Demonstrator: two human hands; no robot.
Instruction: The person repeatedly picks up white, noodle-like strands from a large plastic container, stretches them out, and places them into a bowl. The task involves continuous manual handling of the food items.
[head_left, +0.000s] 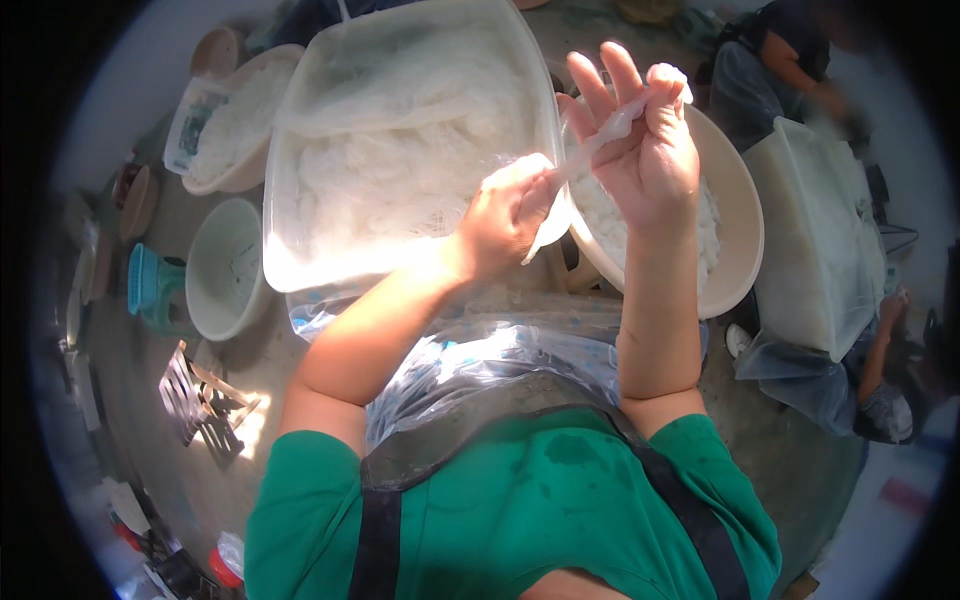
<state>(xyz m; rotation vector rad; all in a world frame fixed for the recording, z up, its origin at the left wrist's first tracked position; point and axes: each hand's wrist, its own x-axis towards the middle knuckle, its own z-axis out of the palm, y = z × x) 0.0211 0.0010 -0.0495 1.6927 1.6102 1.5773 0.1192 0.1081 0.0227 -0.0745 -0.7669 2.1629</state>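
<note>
A whitish, limp, translucent strip [600, 143] is stretched between my two hands. One end is in the closed fingers of my left hand [505, 215], and a loose pale tail hangs below that fist. My right hand [645, 150] is raised higher, pinching the other end between thumb and forefinger, its remaining fingers spread. Under the left hand is the near right part of a large white rectangular tub [276, 215] of pale, stringy, wet material. A round cream basin [742, 240] stands below my right hand, with white pieces inside, partly hidden by the forearm.
At the left are a cream basin [262, 178] of similar white material, a pale bucket [205, 270], a turquoise stool [150, 285] and a brown slatted stool [183, 395]. Another white tub [790, 240] stands at the right, with people [880, 390] beside it.
</note>
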